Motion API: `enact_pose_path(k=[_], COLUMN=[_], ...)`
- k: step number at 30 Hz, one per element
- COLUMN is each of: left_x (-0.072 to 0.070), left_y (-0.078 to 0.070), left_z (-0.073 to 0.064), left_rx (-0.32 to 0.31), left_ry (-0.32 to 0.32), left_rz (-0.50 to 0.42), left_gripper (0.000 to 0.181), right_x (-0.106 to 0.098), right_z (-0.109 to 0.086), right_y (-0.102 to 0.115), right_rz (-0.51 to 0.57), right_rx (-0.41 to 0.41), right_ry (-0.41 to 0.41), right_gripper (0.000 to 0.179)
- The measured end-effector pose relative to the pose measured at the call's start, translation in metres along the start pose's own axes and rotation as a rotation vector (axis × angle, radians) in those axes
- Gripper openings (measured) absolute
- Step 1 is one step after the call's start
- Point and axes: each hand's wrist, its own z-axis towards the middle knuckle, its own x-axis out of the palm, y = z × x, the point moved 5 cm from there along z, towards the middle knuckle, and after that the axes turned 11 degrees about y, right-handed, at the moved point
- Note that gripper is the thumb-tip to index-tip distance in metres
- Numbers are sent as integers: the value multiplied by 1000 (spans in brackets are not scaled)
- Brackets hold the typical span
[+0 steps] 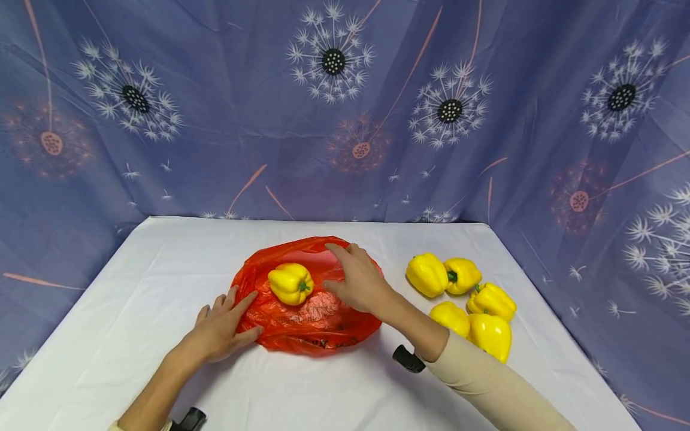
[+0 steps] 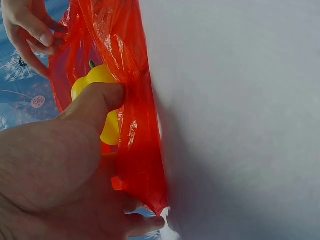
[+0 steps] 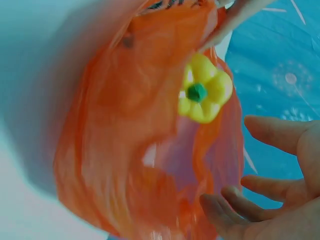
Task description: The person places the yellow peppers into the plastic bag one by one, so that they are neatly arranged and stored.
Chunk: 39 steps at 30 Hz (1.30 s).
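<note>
A red plastic bag (image 1: 329,320) lies spread on the table with its mouth upward. One yellow bell pepper (image 1: 291,284) sits inside it, left of centre, its green stem showing. My left hand (image 1: 221,328) rests at the bag's left side with fingers spread; in the left wrist view its thumb (image 2: 102,100) lies against the bag's edge in front of the pepper. Over the bag's right part is my right hand (image 1: 358,279), fingers apart and nothing between them. The right wrist view shows those fingers (image 3: 275,132) beside the bag's opening, away from the pepper.
Several more yellow bell peppers (image 1: 427,275) are grouped on the right of the white table (image 1: 135,287), near the right forearm. A blue dandelion-print curtain (image 1: 242,108) hangs behind and along both sides. Dark wrist devices (image 1: 408,359) sit below both forearms.
</note>
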Motion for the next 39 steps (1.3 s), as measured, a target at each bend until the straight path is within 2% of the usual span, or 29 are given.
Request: enact_pose_path(k=[7, 12, 18, 23, 31, 39], left_x=[1, 1, -1, -4, -4, -6], left_y=[0, 1, 4, 4, 2, 1], left_z=[3, 4, 2, 2, 5, 10], left_rx=[-10, -30, -64, -65, -71, -63], left_ry=[-2, 19, 46, 53, 99, 106], left_rz=[-25, -25, -16, -4, -40, -39], left_gripper=[82, 86, 87, 87, 89, 89], right_x=[-36, -58, -70, -72, -63, -50], right_z=[-32, -61, -87, -104, -122, -136], right_y=[-30, -59, -95, -116, -138, -149], right_rz=[-4, -13, 6, -7, 16, 40], right_rx=[13, 44, 137, 200, 169, 54], right_ry=[-134, -173, -72, 25, 179, 225], right_gripper=[65, 59, 64, 75, 84, 80])
